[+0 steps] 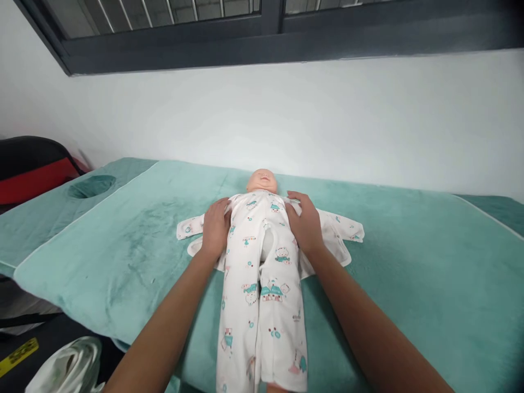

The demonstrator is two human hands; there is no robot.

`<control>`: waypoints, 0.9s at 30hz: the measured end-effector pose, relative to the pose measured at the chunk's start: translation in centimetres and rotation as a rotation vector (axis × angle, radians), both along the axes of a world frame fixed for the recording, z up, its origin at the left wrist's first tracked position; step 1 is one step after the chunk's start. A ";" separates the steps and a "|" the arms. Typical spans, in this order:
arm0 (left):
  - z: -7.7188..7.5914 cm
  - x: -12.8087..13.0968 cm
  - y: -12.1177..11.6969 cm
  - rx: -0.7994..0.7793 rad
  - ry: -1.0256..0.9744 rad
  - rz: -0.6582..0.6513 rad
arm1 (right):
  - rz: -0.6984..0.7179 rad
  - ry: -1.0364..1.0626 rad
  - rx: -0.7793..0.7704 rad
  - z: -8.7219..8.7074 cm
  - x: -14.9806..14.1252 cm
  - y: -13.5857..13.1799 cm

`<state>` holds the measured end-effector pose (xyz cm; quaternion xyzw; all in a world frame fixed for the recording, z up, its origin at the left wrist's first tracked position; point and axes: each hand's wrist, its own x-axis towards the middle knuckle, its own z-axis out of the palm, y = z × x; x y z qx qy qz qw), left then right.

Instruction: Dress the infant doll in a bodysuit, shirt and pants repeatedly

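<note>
My left hand (pixel 215 226): against pants (pixel 242 273), centre; grip, cannot tell.
My right hand (pixel 306 221): opposite side; grip, cannot tell.
Mat (pixel 413 273): spreads left, right; far edge by wall (pixel 286 120).

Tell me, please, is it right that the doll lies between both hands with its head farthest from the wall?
Not quite: the head view shows the doll's head nearest the wall; the doll does lie between the left hand and right hand.
</note>
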<state>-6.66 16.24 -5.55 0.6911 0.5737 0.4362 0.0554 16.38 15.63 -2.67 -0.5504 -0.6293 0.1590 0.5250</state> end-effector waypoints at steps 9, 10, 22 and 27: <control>-0.5 -0.5 -18.0 -0.269 -0.414 0.085 | 0.142 -0.148 0.023 -4.9 1.7 -21.6; -0.7 -0.3 -20.1 -0.233 -0.380 0.059 | 0.168 -0.220 0.021 -5.8 1.9 -23.2; 0.5 3.7 -26.3 0.109 0.362 -0.336 | 0.196 -0.251 0.012 -4.2 -0.5 -26.1; 0.2 4.7 -27.0 0.068 0.282 -0.406 | 0.260 -0.279 0.102 -4.0 0.6 -27.7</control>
